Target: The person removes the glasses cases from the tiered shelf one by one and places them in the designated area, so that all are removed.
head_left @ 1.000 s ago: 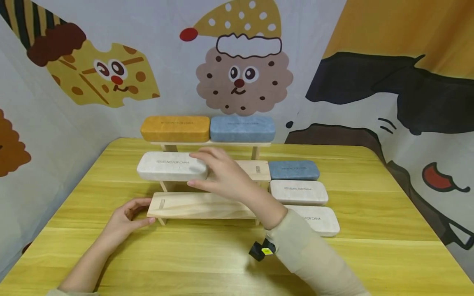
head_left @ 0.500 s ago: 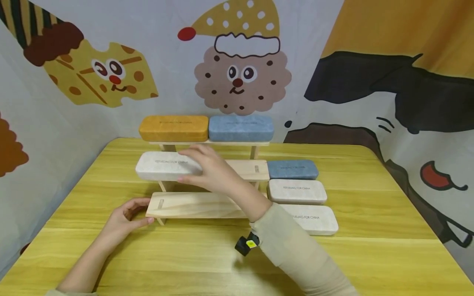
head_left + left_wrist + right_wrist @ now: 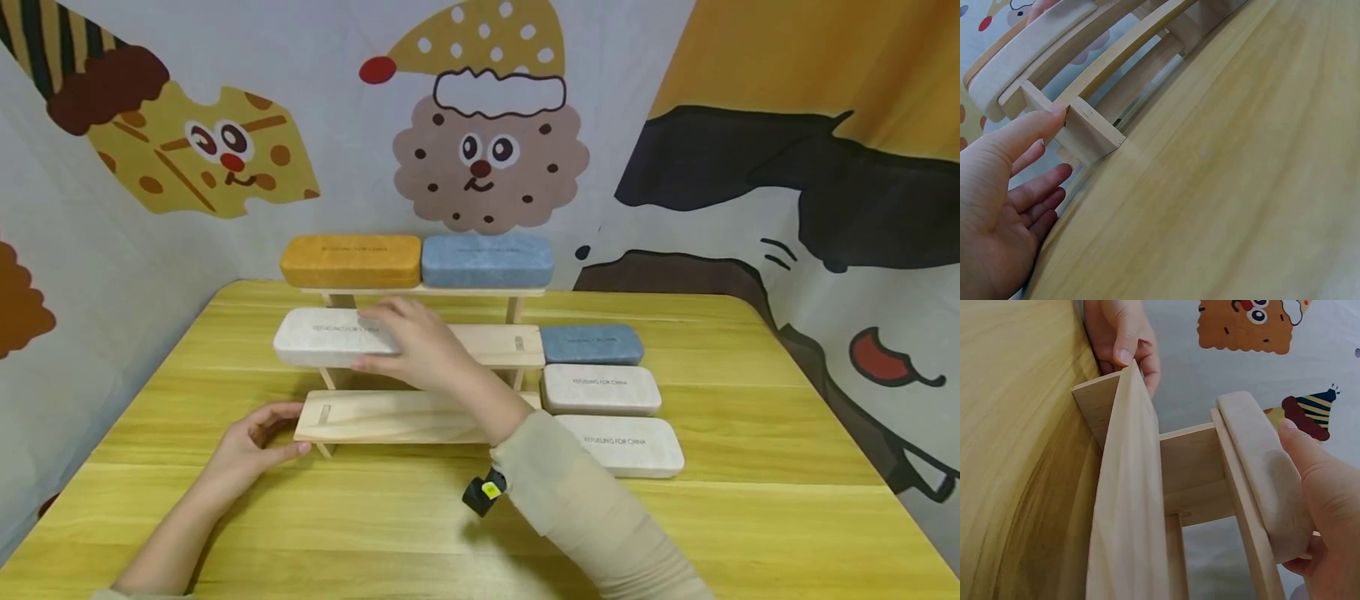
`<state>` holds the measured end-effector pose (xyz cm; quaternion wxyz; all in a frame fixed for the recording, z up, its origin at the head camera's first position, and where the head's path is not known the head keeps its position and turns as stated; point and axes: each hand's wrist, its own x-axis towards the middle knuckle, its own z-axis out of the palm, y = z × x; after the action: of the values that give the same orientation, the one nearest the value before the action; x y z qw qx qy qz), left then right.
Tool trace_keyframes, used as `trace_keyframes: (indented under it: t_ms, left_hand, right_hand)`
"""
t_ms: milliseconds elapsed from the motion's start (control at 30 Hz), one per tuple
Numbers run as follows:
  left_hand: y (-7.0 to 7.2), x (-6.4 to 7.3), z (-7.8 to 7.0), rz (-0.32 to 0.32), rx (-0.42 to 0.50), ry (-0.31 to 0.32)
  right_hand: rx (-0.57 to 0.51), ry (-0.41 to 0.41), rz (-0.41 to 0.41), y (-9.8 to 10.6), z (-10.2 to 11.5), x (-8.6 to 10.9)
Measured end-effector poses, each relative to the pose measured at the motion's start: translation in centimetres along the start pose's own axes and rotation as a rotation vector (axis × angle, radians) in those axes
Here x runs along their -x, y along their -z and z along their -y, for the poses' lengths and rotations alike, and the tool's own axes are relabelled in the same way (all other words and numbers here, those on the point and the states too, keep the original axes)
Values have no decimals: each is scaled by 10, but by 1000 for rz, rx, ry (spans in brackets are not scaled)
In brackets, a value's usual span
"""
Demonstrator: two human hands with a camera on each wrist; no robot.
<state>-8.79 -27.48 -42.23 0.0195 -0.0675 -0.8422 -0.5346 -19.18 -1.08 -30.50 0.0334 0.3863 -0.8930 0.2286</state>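
Observation:
A white glasses case (image 3: 315,337) with printed lettering lies along the left part of the middle step of a three-step wooden rack (image 3: 405,417). My right hand (image 3: 423,350) grips the case's right end, thumb in front and fingers behind. In the right wrist view the case (image 3: 1260,462) lies flat against the step's board. My left hand (image 3: 251,446) pinches the left end of the lowest step between thumb and fingers. The left wrist view shows that thumb at the board's corner, with the other fingers (image 3: 1041,194) loosely bent near the tabletop.
An orange case (image 3: 348,262) and a light blue case (image 3: 487,262) sit side by side on the top step. Right of the rack, a darker blue case (image 3: 592,344) and two white cases, one nearer (image 3: 630,446), lie on the wooden table (image 3: 300,533). A cartoon-printed cloth hangs behind.
My right hand has slid leftward along the white case, most of it in the first half second; the case stays nearly in place. My left hand keeps its hold on the rack.

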Motion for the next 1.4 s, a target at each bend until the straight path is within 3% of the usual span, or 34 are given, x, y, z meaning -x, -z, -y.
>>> trace_keyframes:
  t_ms: [600, 1067, 1400]
  left_hand:
    - [2, -1, 5, 0, 0, -19]
    - [0, -1, 6, 6, -2, 4]
    - [1, -2, 4, 3, 2, -20]
  right_hand:
    - [68, 3, -45, -15, -1, -4]
    - [3, 52, -80, -17, -5, 0]
    - [-8, 76, -81, -11, -3, 6]
